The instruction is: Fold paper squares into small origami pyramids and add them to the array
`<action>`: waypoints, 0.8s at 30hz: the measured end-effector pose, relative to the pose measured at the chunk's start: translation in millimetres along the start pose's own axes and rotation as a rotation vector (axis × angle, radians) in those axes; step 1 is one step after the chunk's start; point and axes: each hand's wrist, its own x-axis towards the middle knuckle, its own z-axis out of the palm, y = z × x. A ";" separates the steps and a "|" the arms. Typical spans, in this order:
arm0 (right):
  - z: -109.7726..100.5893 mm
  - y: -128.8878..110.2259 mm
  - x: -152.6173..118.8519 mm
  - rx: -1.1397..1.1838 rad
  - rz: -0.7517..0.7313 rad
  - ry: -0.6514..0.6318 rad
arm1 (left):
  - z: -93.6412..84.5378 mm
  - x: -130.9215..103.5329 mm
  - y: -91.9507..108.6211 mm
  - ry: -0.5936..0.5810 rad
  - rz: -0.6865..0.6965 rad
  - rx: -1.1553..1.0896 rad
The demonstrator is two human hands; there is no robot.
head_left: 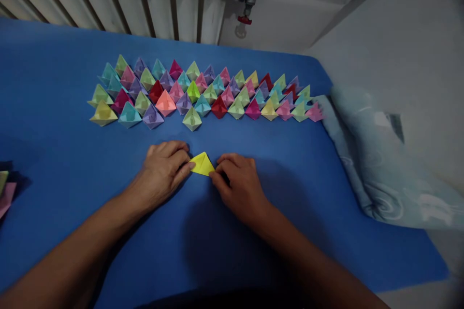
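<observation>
A small piece of folded yellow paper (203, 164) is held between my two hands, just above or on the blue surface. My left hand (165, 166) pinches its left corner between thumb and fingers. At its lower right corner, the thumb and fingers of my right hand (237, 178) are closed on it. Beyond my hands stand several rows of folded paper boats (192, 119) in green, blue, purple, pink, red and yellow, with pointed middles.
The blue surface (90, 164) runs up to a white radiator (159, 9). A valve with a red handle (244, 20) hangs behind it. A folded light-blue blanket (377, 174) lies on the right. Pink paper (6, 198) shows at the left edge.
</observation>
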 end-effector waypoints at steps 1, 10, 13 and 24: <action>0.2 0.2 0.1 -0.002 -0.003 0.002 | 0.2 0.3 -0.1 0.004 -0.008 0.014; -0.9 0.5 1.2 -0.024 0.001 -0.016 | 0.5 2.1 -0.7 -0.011 -0.036 0.070; -1.1 0.2 1.3 -0.043 0.008 -0.016 | 0.9 2.5 -0.5 -0.011 -0.045 0.060; -2.8 -2.0 1.4 -0.031 0.040 -0.043 | 2.4 1.8 -1.0 0.005 -0.025 0.069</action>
